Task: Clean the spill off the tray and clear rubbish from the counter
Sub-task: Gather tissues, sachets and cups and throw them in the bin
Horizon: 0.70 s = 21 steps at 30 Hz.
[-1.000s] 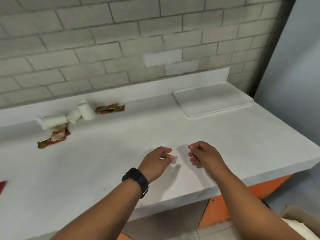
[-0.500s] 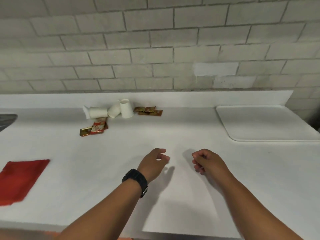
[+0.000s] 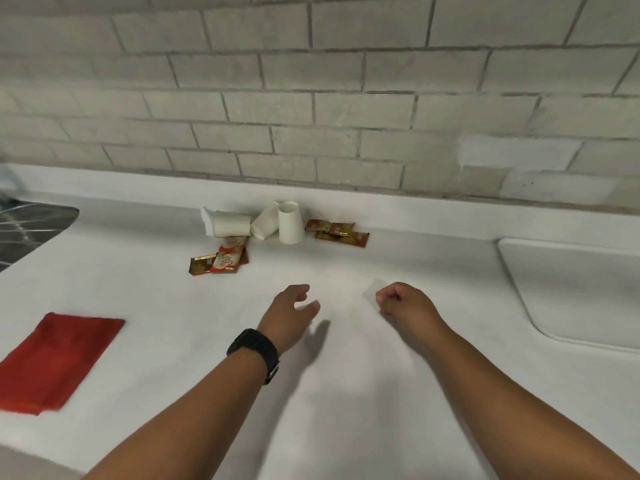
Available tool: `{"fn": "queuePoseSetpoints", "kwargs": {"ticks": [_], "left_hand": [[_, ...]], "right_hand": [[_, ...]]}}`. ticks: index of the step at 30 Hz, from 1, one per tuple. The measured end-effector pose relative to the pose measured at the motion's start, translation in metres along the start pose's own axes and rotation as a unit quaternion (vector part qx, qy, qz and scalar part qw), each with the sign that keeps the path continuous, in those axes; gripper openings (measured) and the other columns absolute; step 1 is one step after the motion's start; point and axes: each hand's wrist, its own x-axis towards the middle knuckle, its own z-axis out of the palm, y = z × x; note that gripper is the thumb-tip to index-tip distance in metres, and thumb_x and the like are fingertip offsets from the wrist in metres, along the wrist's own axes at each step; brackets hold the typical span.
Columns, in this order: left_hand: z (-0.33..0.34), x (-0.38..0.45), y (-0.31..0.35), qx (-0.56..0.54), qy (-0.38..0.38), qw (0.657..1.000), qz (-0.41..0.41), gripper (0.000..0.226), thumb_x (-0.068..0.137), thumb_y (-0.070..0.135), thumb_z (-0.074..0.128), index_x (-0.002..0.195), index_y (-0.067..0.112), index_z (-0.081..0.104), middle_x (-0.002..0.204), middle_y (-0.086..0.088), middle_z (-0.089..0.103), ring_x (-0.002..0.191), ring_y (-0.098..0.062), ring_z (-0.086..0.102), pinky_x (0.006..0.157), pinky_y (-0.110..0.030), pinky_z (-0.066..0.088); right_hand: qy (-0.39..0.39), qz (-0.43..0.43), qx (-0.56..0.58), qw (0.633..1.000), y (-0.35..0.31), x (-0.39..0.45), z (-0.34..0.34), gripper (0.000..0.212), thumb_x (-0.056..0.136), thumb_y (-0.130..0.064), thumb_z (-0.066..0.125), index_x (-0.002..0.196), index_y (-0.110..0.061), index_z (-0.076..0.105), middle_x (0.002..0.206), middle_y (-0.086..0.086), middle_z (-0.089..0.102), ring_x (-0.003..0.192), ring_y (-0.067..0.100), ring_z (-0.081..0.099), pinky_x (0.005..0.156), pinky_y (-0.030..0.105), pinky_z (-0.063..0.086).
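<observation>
A white tray point(image 3: 568, 285) lies on the counter at the right edge of view; no spill shows on it. Rubbish sits by the back wall: three white paper cups point(image 3: 291, 221), one standing upside down and two tipped over, with brown sachets point(image 3: 337, 232) to their right and red-and-gold wrappers point(image 3: 220, 261) in front. A red cloth point(image 3: 55, 358) lies flat at the left. My left hand point(image 3: 289, 315), with a black watch on the wrist, hovers over the counter's middle with fingers loosely apart. My right hand point(image 3: 405, 306) hovers beside it, curled into a loose fist, holding nothing.
The white counter point(image 3: 346, 393) runs to a grey brick wall point(image 3: 311, 98) behind a low white upstand. A metal sink point(image 3: 27, 230) is set in at the far left.
The view has swung left: the tray slid to the right edge, and the red cloth and sink came into view. Both hands stay over the counter's middle, empty.
</observation>
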Motion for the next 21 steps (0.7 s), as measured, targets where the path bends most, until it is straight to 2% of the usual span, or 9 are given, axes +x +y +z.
{"fn": "queuePoseSetpoints", "kwargs": {"ticks": [2,6,9,11,14,18,21], "left_hand": [[-0.016,0.021,-0.003,0.009,0.007,1.000,-0.001,0.047,0.090,0.033,0.059,0.135,0.026,0.046,0.135,0.005,0.049,0.115,-0.016,0.055,0.095,-0.029,0.042],[-0.051,0.076,-0.002,0.035,0.016,0.999,0.019,0.052,0.090,0.033,0.059,0.138,0.027,0.042,0.142,0.002,0.040,0.115,-0.015,0.055,0.091,-0.027,0.042],[-0.072,0.120,0.004,0.050,0.038,0.997,0.039,0.058,0.088,0.034,0.060,0.141,0.026,0.038,0.144,-0.002,0.036,0.120,-0.020,0.050,0.101,-0.038,0.044],[-0.082,0.151,0.008,0.063,0.056,0.995,0.059,0.061,0.086,0.032,0.062,0.141,0.024,0.036,0.142,-0.006,0.036,0.125,-0.026,0.046,0.105,-0.044,0.041],[-0.090,0.188,0.018,0.099,0.073,0.989,0.088,0.066,0.087,0.028,0.061,0.145,0.018,0.032,0.145,-0.010,0.033,0.131,-0.027,0.040,0.110,-0.035,0.032],[-0.090,0.225,0.022,0.155,0.059,0.980,0.109,0.068,0.088,0.032,0.059,0.147,0.024,0.027,0.149,-0.007,0.029,0.135,-0.026,0.035,0.114,-0.040,0.027],[-0.086,0.241,0.018,0.188,0.032,0.974,0.122,0.063,0.089,0.035,0.057,0.146,0.028,0.031,0.147,-0.006,0.033,0.133,-0.028,0.037,0.113,-0.040,0.029]], "right_hand": [[0.017,0.002,-0.017,1.000,-0.005,0.018,0.016,0.016,0.080,-0.019,0.065,0.070,-0.031,0.068,0.076,-0.007,0.068,0.076,0.017,0.062,0.077,0.036,0.051],[0.055,-0.009,-0.051,0.997,-0.019,0.057,0.049,0.015,0.078,-0.020,0.063,0.071,-0.033,0.068,0.082,-0.008,0.070,0.084,0.018,0.065,0.080,0.037,0.053],[0.077,-0.028,-0.108,0.991,-0.032,0.090,0.069,0.010,0.081,-0.024,0.058,0.077,-0.025,0.067,0.086,-0.004,0.068,0.080,0.018,0.064,0.071,0.031,0.051],[0.101,-0.048,-0.163,0.980,-0.040,0.114,0.081,0.018,0.079,-0.035,0.052,0.082,-0.024,0.066,0.088,-0.002,0.064,0.076,0.016,0.061,0.062,0.024,0.045],[0.106,-0.062,-0.215,0.969,-0.052,0.145,0.092,0.020,0.087,-0.030,0.054,0.099,-0.023,0.069,0.101,-0.007,0.058,0.091,0.013,0.058,0.073,0.024,0.044],[0.092,-0.086,-0.299,0.946,-0.070,0.184,0.105,0.026,0.089,-0.035,0.047,0.100,-0.025,0.069,0.107,0.001,0.065,0.099,0.020,0.061,0.075,0.027,0.043],[0.089,-0.095,-0.343,0.930,-0.073,0.202,0.111,0.033,0.094,-0.035,0.046,0.124,-0.027,0.058,0.130,-0.001,0.058,0.118,0.021,0.053,0.095,0.034,0.044]]}}
